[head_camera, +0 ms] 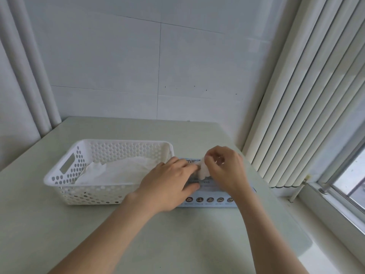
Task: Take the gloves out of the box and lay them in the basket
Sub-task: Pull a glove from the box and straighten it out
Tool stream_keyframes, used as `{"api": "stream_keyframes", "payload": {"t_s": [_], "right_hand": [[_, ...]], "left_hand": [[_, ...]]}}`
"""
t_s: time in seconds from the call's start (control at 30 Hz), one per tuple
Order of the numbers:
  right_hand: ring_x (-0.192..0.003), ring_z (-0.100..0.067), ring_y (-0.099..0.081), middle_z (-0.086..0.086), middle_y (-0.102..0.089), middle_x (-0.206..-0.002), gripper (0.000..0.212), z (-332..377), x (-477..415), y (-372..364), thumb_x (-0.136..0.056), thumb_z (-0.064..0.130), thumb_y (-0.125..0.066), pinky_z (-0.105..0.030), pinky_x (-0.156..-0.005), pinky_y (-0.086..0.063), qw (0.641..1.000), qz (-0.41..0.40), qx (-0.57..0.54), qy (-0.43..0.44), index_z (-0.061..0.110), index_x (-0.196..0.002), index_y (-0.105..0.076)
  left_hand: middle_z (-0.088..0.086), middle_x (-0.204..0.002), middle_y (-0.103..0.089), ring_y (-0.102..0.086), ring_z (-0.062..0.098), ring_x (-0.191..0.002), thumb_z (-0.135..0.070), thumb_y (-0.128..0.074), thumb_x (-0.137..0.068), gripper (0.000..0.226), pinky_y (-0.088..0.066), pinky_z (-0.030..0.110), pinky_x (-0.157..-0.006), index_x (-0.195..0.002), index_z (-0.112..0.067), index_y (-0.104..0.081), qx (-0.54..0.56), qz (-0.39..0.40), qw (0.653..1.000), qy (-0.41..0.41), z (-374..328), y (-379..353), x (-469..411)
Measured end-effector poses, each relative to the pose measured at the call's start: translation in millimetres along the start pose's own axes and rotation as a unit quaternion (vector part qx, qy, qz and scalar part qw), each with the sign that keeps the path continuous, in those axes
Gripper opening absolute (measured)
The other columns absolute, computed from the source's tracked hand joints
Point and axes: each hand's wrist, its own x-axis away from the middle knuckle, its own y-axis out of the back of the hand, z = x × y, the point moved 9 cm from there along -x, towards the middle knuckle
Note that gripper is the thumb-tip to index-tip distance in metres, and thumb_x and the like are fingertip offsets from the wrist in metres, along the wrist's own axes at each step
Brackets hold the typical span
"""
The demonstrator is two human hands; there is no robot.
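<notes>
Right hand (223,169): a white glove (203,172) is pinched at the box (213,194) opening.
Left hand (169,182): laid flat, the box is pressed down.
Basket (65,182): beside the box; a pile of gloves (118,171) is held.
Risk: extra gloves may be dragged out if the glove is pulled sharply.

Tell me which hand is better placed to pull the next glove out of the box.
Right. The right hand pinches the thin white glove at the pale blue cardboard box; the left hand lies flat on it.
</notes>
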Motion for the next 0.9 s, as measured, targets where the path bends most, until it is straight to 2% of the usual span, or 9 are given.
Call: {"api": "stream_keyframes", "payload": {"t_s": [0.07, 0.13, 0.3, 0.43, 0.53, 0.73, 0.83, 0.9], "right_hand": [[-0.076, -0.011, -0.062, 0.008, -0.066, -0.078, 0.016, 4, 1, 8, -0.089, 0.018, -0.070, -0.021, -0.070, -0.046, 0.999, -0.048, -0.012, 0.021, 0.027, -0.077, -0.072], [-0.083, -0.012, -0.061, 0.006, -0.066, -0.083, 0.016, 7, 3, 13, -0.091, 0.014, -0.069, -0.013, -0.071, -0.043, 0.996, -0.074, -0.030, 0.036, 0.025, -0.080, -0.072], [-0.091, -0.012, -0.061, 0.002, -0.066, -0.095, 0.016, 11, 5, 11, -0.099, 0.009, -0.060, -0.008, -0.076, -0.040, 0.992, -0.081, -0.098, 0.022, 0.020, -0.090, -0.067], [-0.089, -0.015, -0.061, 0.000, -0.066, -0.096, 0.014, 8, 4, 12, -0.107, 0.016, -0.054, -0.014, -0.068, -0.045, 0.982, -0.090, -0.168, 0.000, 0.019, -0.095, -0.062], [-0.080, -0.012, -0.061, 0.000, -0.067, -0.091, 0.015, 2, 4, 14, -0.110, 0.019, -0.050, -0.022, -0.063, -0.048, 0.971, -0.101, -0.216, -0.023, 0.016, -0.099, -0.060], [-0.079, -0.015, -0.057, 0.004, -0.061, -0.088, 0.016, -10, 4, 20, -0.112, 0.025, -0.048, -0.040, -0.065, -0.049, 0.961, -0.163, -0.222, -0.039, 0.020, -0.101, -0.059], [-0.078, -0.015, -0.058, 0.004, -0.062, -0.087, 0.016, -11, 6, 24, -0.111, 0.024, -0.051, -0.038, -0.067, -0.050, 0.953, -0.188, -0.233, -0.046, 0.018, -0.100, -0.061], [-0.079, -0.018, -0.061, 0.001, -0.066, -0.087, 0.016, -6, 5, 23, -0.110, 0.022, -0.055, -0.035, -0.068, -0.052, 0.956, -0.172, -0.237, -0.035, 0.017, -0.098, -0.065]], "left_hand": [[-0.013, -0.131, -0.054, -0.045, 0.012, -0.129, -0.060, -0.045, -0.104, 0.046, -0.048, 0.040, -0.100, -0.143, -0.035, -0.048, -0.009, 0.007, 1.000, 0.000, 0, -1, 0], [-0.012, -0.131, -0.052, -0.044, 0.013, -0.128, -0.059, -0.044, -0.104, 0.046, -0.049, 0.040, -0.099, -0.143, -0.035, -0.047, -0.015, 0.014, 1.000, 0.001, 0, -2, 0], [-0.010, -0.131, -0.046, -0.039, 0.015, -0.129, -0.057, -0.041, -0.106, 0.044, -0.049, 0.039, -0.095, -0.145, -0.039, -0.045, -0.038, 0.034, 0.999, 0.003, -3, -5, 1], [-0.008, -0.130, -0.043, -0.035, 0.015, -0.128, -0.056, -0.039, -0.107, 0.041, -0.049, 0.039, -0.094, -0.143, -0.040, -0.048, -0.048, 0.056, 0.997, 0.003, -4, -6, 2], [-0.010, -0.132, -0.043, -0.035, 0.014, -0.131, -0.057, -0.038, -0.107, 0.041, -0.050, 0.040, -0.095, -0.142, -0.041, -0.052, -0.045, 0.059, 0.997, 0.006, -2, -7, 1], [-0.014, -0.137, -0.046, -0.035, 0.010, -0.134, -0.059, -0.043, -0.106, 0.044, -0.050, 0.035, -0.089, -0.143, -0.037, -0.051, -0.015, 0.060, 0.998, 0.007, -3, -3, 2], [-0.013, -0.129, -0.054, -0.048, 0.010, -0.121, -0.059, -0.053, -0.101, 0.043, -0.055, 0.039, -0.082, -0.130, -0.030, -0.038, 0.021, 0.025, 0.999, 0.022, -1, 5, 3], [-0.012, -0.125, -0.058, -0.052, 0.011, -0.110, -0.057, -0.059, -0.099, 0.054, -0.055, 0.040, -0.078, -0.133, -0.032, -0.027, 0.056, 0.015, 0.998, 0.039, -1, 9, 4]]}}
